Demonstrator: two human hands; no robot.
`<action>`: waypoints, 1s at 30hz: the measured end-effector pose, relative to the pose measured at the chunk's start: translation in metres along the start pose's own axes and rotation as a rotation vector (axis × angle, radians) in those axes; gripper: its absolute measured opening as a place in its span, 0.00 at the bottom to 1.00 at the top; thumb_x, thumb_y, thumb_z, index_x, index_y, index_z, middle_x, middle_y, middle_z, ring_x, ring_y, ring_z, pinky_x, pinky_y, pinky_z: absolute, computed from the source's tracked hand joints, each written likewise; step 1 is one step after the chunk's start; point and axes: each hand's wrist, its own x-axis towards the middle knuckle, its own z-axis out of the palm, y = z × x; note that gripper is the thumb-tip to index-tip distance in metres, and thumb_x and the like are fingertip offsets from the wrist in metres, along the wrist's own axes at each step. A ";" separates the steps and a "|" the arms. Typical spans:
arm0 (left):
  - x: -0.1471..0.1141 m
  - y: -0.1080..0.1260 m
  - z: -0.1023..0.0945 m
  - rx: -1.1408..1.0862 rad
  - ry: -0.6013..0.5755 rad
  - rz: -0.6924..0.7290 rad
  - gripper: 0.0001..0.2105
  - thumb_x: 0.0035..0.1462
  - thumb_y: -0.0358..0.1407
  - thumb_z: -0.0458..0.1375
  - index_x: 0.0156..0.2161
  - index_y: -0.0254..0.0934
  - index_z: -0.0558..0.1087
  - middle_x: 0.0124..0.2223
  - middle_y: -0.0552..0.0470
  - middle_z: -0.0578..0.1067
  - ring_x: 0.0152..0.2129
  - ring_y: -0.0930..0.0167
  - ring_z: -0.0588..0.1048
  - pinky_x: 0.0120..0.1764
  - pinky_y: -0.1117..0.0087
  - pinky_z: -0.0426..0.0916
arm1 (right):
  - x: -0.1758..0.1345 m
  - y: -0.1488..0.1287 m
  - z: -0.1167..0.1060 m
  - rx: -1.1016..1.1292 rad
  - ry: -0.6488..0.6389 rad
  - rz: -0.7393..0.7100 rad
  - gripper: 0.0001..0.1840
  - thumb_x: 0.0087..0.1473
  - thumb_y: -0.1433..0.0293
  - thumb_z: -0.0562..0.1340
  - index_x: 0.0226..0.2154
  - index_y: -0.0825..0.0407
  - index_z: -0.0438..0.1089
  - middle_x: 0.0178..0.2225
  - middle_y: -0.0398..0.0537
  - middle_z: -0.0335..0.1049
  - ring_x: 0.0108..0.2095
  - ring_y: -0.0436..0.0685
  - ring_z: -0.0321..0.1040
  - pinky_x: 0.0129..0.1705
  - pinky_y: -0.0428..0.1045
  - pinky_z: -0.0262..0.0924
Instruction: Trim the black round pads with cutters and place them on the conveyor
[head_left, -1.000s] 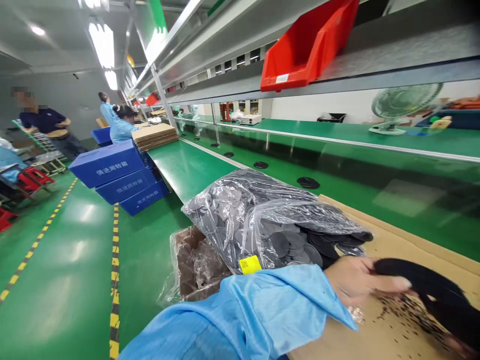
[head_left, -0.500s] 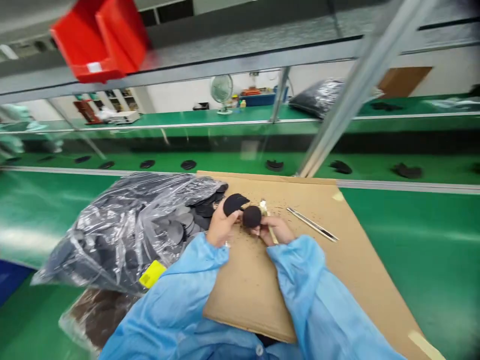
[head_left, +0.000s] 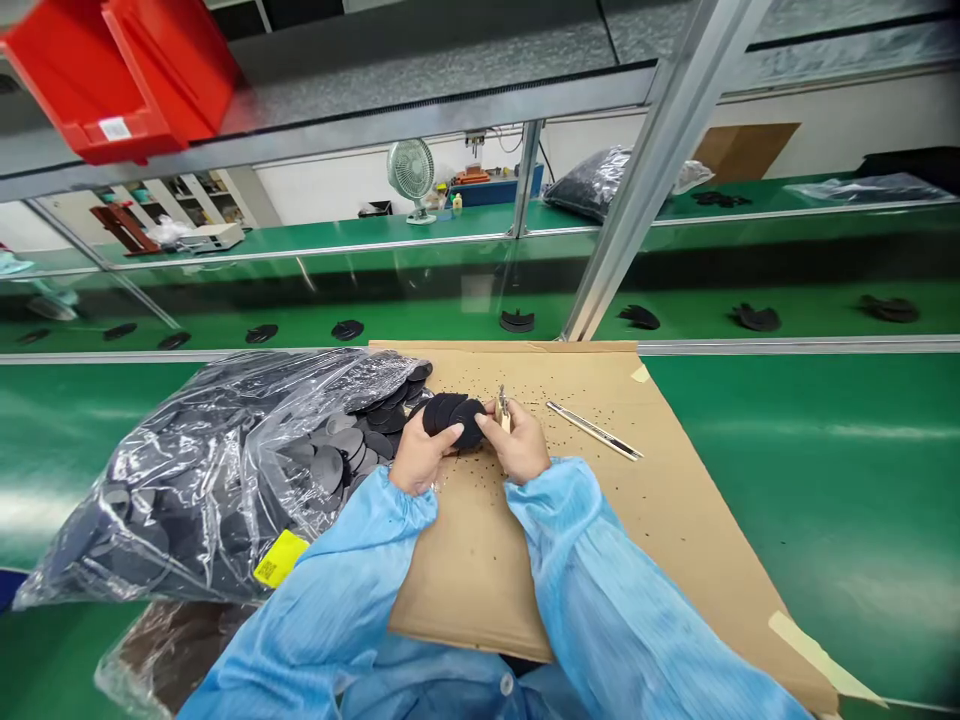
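The held discs are solid black, and the bagged discs run from charcoal grey to black. The bag is clear, streaked white, and bears a yellow label with dark print. The cardboard is plain tan, peppered with black specks; the tape on it is pale cream. The small held tool looks cream with a greyish tip, though it is too tiny to be sure. The sleeves are light blue; the surface is green. The bin is red with a white tag, the fan pale green, the post silver-grey.
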 end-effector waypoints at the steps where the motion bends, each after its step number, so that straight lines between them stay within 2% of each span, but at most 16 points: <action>1: -0.001 0.000 0.000 -0.006 -0.012 -0.005 0.27 0.40 0.37 0.70 0.48 0.36 0.71 0.47 0.44 0.76 0.42 0.61 0.76 0.42 0.58 0.73 | -0.001 0.000 0.000 -0.057 0.014 -0.029 0.16 0.41 0.57 0.66 0.30 0.51 0.68 0.24 0.41 0.66 0.25 0.51 0.61 0.29 0.47 0.58; 5: -0.002 -0.002 0.000 0.007 -0.033 -0.026 0.26 0.41 0.37 0.69 0.48 0.37 0.71 0.47 0.44 0.76 0.40 0.62 0.76 0.42 0.56 0.73 | -0.004 -0.003 0.000 -0.152 0.063 -0.076 0.15 0.44 0.57 0.63 0.31 0.51 0.68 0.25 0.43 0.68 0.26 0.53 0.63 0.31 0.49 0.60; 9: 0.002 -0.005 -0.003 0.047 -0.015 0.063 0.22 0.42 0.36 0.69 0.45 0.33 0.74 0.45 0.44 0.77 0.42 0.63 0.75 0.50 0.57 0.68 | -0.007 -0.005 0.003 -0.190 0.085 -0.115 0.15 0.45 0.58 0.63 0.32 0.51 0.68 0.27 0.44 0.69 0.27 0.53 0.65 0.33 0.49 0.61; 13: 0.003 -0.006 -0.004 0.057 -0.022 0.114 0.20 0.43 0.35 0.69 0.43 0.31 0.75 0.45 0.43 0.77 0.44 0.63 0.75 0.53 0.57 0.65 | -0.007 0.000 0.003 -0.183 0.025 -0.101 0.19 0.44 0.57 0.65 0.37 0.52 0.69 0.31 0.46 0.71 0.30 0.55 0.67 0.35 0.50 0.63; 17: 0.000 -0.003 -0.001 0.018 -0.073 0.103 0.20 0.43 0.34 0.68 0.44 0.32 0.75 0.46 0.42 0.77 0.45 0.63 0.74 0.53 0.58 0.65 | -0.005 0.004 0.002 -0.130 -0.084 -0.087 0.19 0.44 0.57 0.66 0.36 0.51 0.70 0.30 0.44 0.71 0.30 0.55 0.66 0.35 0.50 0.62; 21: -0.002 -0.001 0.002 -0.017 -0.093 0.080 0.19 0.44 0.35 0.68 0.43 0.32 0.75 0.45 0.43 0.77 0.44 0.63 0.74 0.52 0.58 0.65 | -0.005 0.002 0.001 -0.024 -0.086 -0.045 0.19 0.41 0.58 0.68 0.34 0.51 0.69 0.27 0.42 0.69 0.28 0.52 0.63 0.32 0.48 0.60; 26: -0.001 -0.002 0.002 0.011 -0.057 0.092 0.18 0.44 0.37 0.68 0.41 0.32 0.76 0.41 0.44 0.78 0.40 0.64 0.76 0.48 0.58 0.68 | -0.004 -0.008 0.001 0.136 -0.128 0.009 0.20 0.35 0.61 0.71 0.31 0.51 0.67 0.26 0.40 0.66 0.27 0.51 0.61 0.32 0.47 0.60; 30: -0.002 -0.001 0.001 0.027 -0.070 0.096 0.18 0.43 0.37 0.68 0.40 0.31 0.76 0.40 0.44 0.78 0.38 0.64 0.76 0.47 0.59 0.69 | -0.003 -0.011 0.001 0.118 -0.131 0.022 0.19 0.33 0.62 0.71 0.29 0.51 0.66 0.24 0.39 0.64 0.25 0.50 0.59 0.30 0.46 0.58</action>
